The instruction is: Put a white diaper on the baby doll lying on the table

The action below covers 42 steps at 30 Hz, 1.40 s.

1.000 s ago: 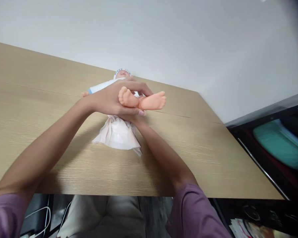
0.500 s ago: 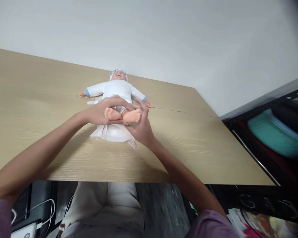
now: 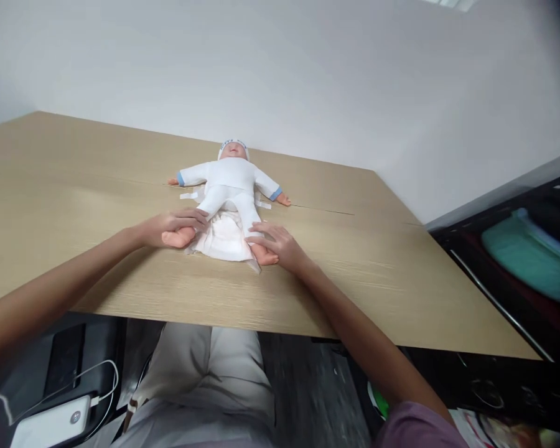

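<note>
Doll's legs [image 3: 228,208] now lowered, spread on diaper [image 3: 221,239].

Fingers [image 3: 193,219] hide doll's feet [image 3: 264,256] (mostly).

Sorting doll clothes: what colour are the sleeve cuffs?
Blue cuffs on the white-suited doll, clearest in the head view.

The person wears short purple sleeves [image 3: 413,426] well back from the bare right hand [image 3: 280,244] and left hand [image 3: 175,225], plus light beige trousers [image 3: 200,386].
</note>
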Motion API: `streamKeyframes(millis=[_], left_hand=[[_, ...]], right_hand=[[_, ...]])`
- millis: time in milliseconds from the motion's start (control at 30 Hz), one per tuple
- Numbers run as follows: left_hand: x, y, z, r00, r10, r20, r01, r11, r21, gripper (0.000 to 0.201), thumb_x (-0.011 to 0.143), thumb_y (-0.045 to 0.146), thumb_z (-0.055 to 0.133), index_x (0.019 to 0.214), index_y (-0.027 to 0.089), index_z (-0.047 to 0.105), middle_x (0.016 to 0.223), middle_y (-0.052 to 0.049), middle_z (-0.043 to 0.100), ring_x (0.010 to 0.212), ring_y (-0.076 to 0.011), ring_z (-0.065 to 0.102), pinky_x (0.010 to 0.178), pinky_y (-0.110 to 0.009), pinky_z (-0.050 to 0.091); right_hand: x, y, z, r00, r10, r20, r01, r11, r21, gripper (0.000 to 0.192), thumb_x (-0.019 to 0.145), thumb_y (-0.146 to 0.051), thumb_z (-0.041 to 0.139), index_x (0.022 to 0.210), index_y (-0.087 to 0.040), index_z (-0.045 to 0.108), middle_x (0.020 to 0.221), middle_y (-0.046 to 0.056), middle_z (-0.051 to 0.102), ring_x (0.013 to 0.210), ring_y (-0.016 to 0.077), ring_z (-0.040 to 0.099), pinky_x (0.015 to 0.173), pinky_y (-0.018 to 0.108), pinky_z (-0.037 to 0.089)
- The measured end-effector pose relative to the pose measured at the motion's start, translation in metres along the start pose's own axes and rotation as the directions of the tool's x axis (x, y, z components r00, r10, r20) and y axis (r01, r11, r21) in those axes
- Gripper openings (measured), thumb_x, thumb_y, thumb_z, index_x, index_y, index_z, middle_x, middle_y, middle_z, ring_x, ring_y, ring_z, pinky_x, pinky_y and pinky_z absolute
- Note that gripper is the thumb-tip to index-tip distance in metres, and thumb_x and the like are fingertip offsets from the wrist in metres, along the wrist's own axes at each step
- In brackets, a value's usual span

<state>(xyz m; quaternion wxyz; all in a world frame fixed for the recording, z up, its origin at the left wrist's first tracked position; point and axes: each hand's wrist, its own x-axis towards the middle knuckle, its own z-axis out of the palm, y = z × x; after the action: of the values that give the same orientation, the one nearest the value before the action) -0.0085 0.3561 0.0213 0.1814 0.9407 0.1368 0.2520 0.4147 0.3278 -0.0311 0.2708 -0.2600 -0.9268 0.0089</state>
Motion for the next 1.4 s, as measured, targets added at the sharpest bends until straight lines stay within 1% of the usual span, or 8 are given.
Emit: streamKeyframes(millis=[333, 500, 667, 867, 967, 1133, 1333, 1400], left_hand=[[-0.003, -0.001, 0.010, 0.977, -0.092, 0.194, 0.084, 0.995, 0.049, 0.060, 0.102, 0.009, 0.061, 0.158, 0.029, 0.073, 0.168, -0.012, 0.067, 0.166, -0.0320, 0.053, 0.134, -0.057, 0.051], [0.004, 0.020, 0.005, 0.937, -0.220, 0.270, 0.200, 0.975, 0.103, 0.053, 0.116, 0.022, 0.046, 0.163, 0.033, 0.067, 0.177, -0.006, 0.059, 0.173, -0.0296, 0.043, 0.140, -0.055, 0.039], [0.015, 0.046, 0.028, 0.920, -0.367, 0.135, 0.325, 0.909, 0.260, 0.057, 0.106, 0.059, 0.072, 0.152, 0.025, 0.069, 0.163, -0.015, 0.068, 0.163, -0.0415, 0.050, 0.134, -0.061, 0.038], [0.029, 0.048, 0.036, 0.897, -0.437, -0.069, 0.440, 0.866, 0.237, 0.029, 0.109, 0.046, 0.060, 0.120, 0.022, 0.074, 0.122, -0.013, 0.080, 0.122, -0.0356, 0.070, 0.107, -0.050, 0.054], [0.050, 0.034, 0.018, 0.820, -0.522, -0.234, 0.556, 0.823, 0.113, 0.038, 0.112, 0.057, 0.056, 0.107, 0.022, 0.071, 0.091, -0.005, 0.073, 0.086, -0.0251, 0.067, 0.084, -0.039, 0.053], [0.098, -0.030, -0.006, 0.756, -0.479, -0.447, 0.539, 0.843, 0.009, 0.045, 0.108, 0.063, 0.059, 0.091, 0.021, 0.065, 0.092, -0.006, 0.068, 0.093, -0.0259, 0.063, 0.093, -0.042, 0.053], [0.128, -0.108, -0.001, 0.558, -0.744, -0.367, 0.593, 0.667, -0.450, 0.045, 0.101, 0.061, 0.074, 0.085, 0.020, 0.064, 0.079, -0.003, 0.062, 0.082, -0.0213, 0.060, 0.084, -0.037, 0.053], [0.130, -0.120, 0.004, 0.501, -0.794, -0.345, 0.563, 0.601, -0.567, 0.052, 0.097, 0.064, 0.079, 0.076, 0.021, 0.057, 0.072, -0.002, 0.058, 0.076, -0.0197, 0.055, 0.077, -0.034, 0.049]], right_hand=[[-0.005, -0.006, -0.029, 0.978, 0.099, 0.181, -0.132, 0.975, 0.180, 0.063, 0.112, -0.011, 0.045, 0.166, -0.036, 0.064, 0.172, 0.008, 0.063, 0.163, 0.0282, 0.057, 0.132, 0.056, 0.054], [0.006, -0.045, -0.029, 0.961, 0.209, 0.181, -0.215, 0.977, 0.015, 0.061, 0.119, -0.045, 0.053, 0.177, -0.027, 0.050, 0.170, 0.017, 0.062, 0.162, 0.0378, 0.055, 0.133, 0.064, 0.049], [0.014, -0.073, -0.003, 0.958, 0.255, 0.131, -0.227, 0.953, -0.198, 0.073, 0.110, -0.056, 0.071, 0.170, -0.016, 0.060, 0.160, 0.026, 0.064, 0.157, 0.0456, 0.053, 0.130, 0.065, 0.048], [0.031, -0.051, 0.001, 0.948, 0.316, 0.025, -0.314, 0.947, -0.066, 0.039, 0.115, -0.023, 0.048, 0.138, -0.020, 0.080, 0.125, 0.017, 0.076, 0.120, 0.0348, 0.066, 0.108, 0.052, 0.057], [0.050, -0.024, -0.005, 0.925, 0.371, -0.080, -0.359, 0.923, 0.139, 0.039, 0.120, -0.037, 0.043, 0.115, -0.020, 0.078, 0.104, 0.011, 0.075, 0.101, 0.0302, 0.066, 0.096, 0.047, 0.057], [0.097, 0.036, -0.005, 0.842, 0.461, -0.280, -0.383, 0.876, 0.291, 0.052, 0.118, -0.067, 0.045, 0.104, -0.025, 0.072, 0.113, 0.010, 0.075, 0.110, 0.0285, 0.068, 0.108, 0.046, 0.056], [0.146, 0.105, 0.028, 0.696, 0.714, -0.084, -0.561, 0.612, 0.557, 0.066, 0.107, -0.084, 0.055, 0.112, -0.021, 0.076, 0.123, 0.012, 0.083, 0.125, 0.0303, 0.072, 0.123, 0.051, 0.054], [0.153, 0.113, 0.036, 0.688, 0.724, -0.045, -0.541, 0.554, 0.633, 0.070, 0.105, -0.084, 0.057, 0.117, -0.018, 0.078, 0.125, 0.013, 0.084, 0.130, 0.0299, 0.073, 0.124, 0.050, 0.055]])
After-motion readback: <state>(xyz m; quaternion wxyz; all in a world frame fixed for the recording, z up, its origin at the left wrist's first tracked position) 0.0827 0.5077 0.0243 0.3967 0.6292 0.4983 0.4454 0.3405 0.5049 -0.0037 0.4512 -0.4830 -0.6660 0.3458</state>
